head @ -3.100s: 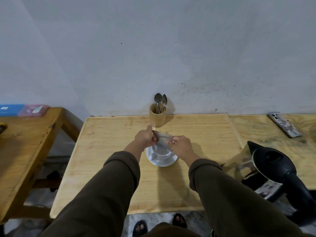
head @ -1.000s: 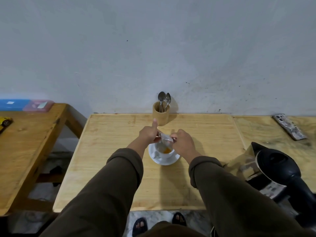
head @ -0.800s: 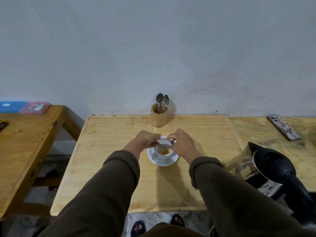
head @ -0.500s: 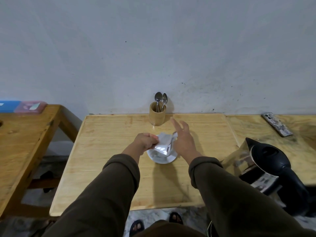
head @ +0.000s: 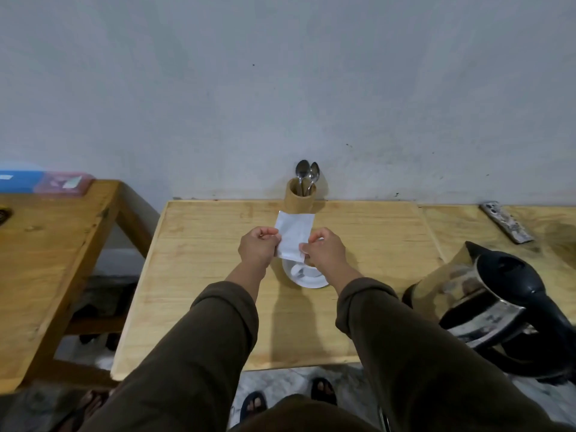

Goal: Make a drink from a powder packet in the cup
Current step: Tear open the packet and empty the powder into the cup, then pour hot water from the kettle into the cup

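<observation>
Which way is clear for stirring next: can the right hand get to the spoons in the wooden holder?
Probably yes, once it lets go. The right hand is pinching the packet together with the left hand. The spoons stand upright in the holder just beyond, with bare table between.

Head-worn view, down onto table [head: 199,275]

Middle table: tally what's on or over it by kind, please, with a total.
Packets: 1, held by both hands
Cups: 1
Saucers: 1
Spoon holders: 1
Spoons: 2
Kettles: 1, at its right edge
Total: 7
</observation>
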### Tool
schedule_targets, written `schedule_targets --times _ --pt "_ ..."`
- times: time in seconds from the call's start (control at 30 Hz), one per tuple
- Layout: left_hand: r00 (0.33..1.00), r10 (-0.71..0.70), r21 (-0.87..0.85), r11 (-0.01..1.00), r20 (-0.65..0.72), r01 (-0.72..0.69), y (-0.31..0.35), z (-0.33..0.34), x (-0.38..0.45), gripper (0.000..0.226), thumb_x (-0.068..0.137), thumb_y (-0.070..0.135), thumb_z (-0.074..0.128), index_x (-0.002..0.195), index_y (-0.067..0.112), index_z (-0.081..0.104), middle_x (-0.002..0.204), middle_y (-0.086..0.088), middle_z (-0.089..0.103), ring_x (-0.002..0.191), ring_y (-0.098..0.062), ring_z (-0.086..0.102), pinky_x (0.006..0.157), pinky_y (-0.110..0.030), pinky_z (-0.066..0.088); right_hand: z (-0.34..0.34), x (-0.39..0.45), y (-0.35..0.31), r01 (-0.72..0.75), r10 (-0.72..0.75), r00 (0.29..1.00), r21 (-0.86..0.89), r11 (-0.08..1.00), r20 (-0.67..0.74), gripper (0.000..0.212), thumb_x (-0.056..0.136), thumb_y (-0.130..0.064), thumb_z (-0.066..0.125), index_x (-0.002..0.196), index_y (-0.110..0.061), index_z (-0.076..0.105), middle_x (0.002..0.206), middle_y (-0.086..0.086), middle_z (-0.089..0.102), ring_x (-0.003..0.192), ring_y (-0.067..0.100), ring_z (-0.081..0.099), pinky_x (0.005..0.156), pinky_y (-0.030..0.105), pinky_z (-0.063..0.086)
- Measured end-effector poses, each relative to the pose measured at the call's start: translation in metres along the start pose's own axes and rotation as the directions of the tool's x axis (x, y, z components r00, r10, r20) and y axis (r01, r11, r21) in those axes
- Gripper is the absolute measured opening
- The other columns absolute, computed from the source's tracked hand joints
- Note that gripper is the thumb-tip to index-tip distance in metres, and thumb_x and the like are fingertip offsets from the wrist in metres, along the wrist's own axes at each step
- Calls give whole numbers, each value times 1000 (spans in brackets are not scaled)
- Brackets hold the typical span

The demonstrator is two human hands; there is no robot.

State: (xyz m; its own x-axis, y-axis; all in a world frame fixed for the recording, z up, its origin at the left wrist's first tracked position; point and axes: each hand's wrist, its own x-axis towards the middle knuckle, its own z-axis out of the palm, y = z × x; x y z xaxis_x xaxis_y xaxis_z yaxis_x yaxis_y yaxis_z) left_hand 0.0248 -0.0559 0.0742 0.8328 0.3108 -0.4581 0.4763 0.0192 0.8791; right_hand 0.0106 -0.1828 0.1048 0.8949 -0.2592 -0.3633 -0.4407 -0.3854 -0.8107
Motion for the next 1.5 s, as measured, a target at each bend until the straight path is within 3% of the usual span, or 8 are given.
schedule_targets --times 0.1,0.3,0.43,0.73,0.93,1.07,1.27,1.5 --pt "999 46 31 999 -29 -45 -11 -18 0 8 84 11 66 90 16 68 85 -5 67 73 -21 60 67 -27 52 22 -2 0 71 -64 997 -197 978 38 30 80 -10 64 60 -23 46 79 5 63 80 26 62 65 26 47" --pt "996 86 269 959 39 -93 -41 -53 7 33 79 19 73 112 12 69 115 -5 71 104 -22 68 99 -33 51 65 -5 -3 243 -168 969 -563 790 182 17 88 -8 51 94 -12 66 106 12 70 99 29 61 80 33 43" --pt "995 74 417 904 74 -98 -60 -67 17 43 76 15 75 118 8 67 124 -7 68 110 -24 65 96 -28 47 92 -2 2 343 -169 935 -678 650 310 27 92 -9 48 115 -7 61 124 14 61 114 30 57 94 34 44" --pt "989 120 599 787 87 -148 -85 -62 34 41 81 17 69 120 5 62 125 -14 56 114 -26 56 85 -20 36 112 5 17 350 -139 935 -784 513 326 36 93 -9 43 128 -2 47 128 17 52 116 30 51 92 35 43" --pt "987 161 688 713 27 -135 -95 -54 29 37 82 22 65 117 11 63 126 -9 53 118 -25 51 92 -35 47 105 4 19 372 -187 928 -768 521 323 28 90 -2 43 114 -4 56 123 16 55 109 28 56 80 33 43" --pt "979 203 666 732 -12 -143 -92 -45 22 39 88 26 60 124 13 58 131 -7 50 123 -24 47 97 -37 43 90 1 20 345 -250 938 -692 634 239 25 93 -7 39 109 -2 57 116 18 57 105 35 56 81 38 45" --pt "973 229 625 761 -11 -172 -88 -26 -6 49 91 27 53 137 12 44 142 -11 43 129 -28 43 103 -40 40 55 -16 20 462 -427 880 -576 674 206 31 92 -7 45 121 -2 54 126 15 53 113 31 52 91 31 40" --pt "954 290 614 767 -76 -184 -95 16 -67 50 94 32 49 138 10 41 139 -14 44 128 -31 44 99 -40 41 -5 -38 58 428 -421 898 -469 773 125 35 91 -14 48 126 -11 52 131 12 48 111 30 54 86 35 46"
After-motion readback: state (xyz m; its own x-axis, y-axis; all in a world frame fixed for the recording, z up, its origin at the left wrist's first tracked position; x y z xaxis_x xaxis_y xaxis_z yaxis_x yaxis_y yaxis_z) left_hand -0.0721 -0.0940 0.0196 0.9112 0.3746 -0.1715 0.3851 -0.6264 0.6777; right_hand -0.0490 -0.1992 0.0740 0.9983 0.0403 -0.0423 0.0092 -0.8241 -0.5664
